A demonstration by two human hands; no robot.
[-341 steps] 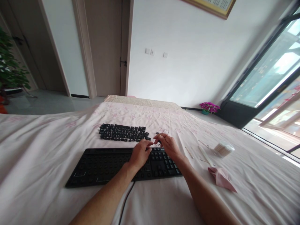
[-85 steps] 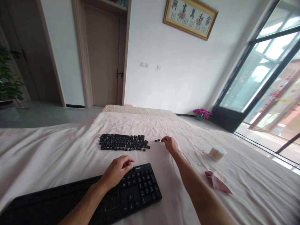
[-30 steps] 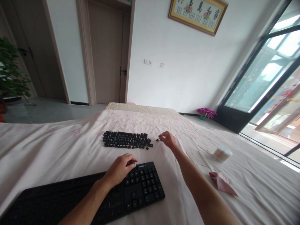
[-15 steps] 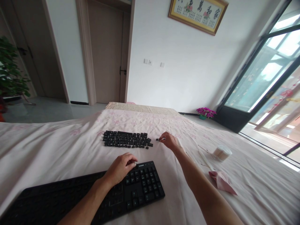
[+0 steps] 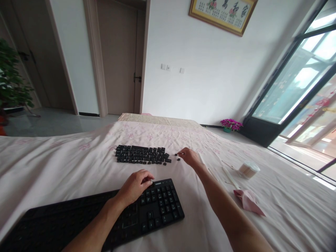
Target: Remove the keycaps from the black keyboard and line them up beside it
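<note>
Black loose keycaps (image 5: 141, 154) lie beside the pinched right hand (image 5: 189, 156); left hand (image 5: 135, 185) rests curled on the keyboard (image 5: 157, 206).

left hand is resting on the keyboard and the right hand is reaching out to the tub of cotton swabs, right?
Not quite. The head view shows the right hand reaching to the small loose keycaps beside the laid-out group of keycaps, well apart from the tub of cotton swabs. The left hand does rest on the keyboard.

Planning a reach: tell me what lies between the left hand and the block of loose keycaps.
Head view: only bare bedsheet lies between left hand and keycaps.
</note>
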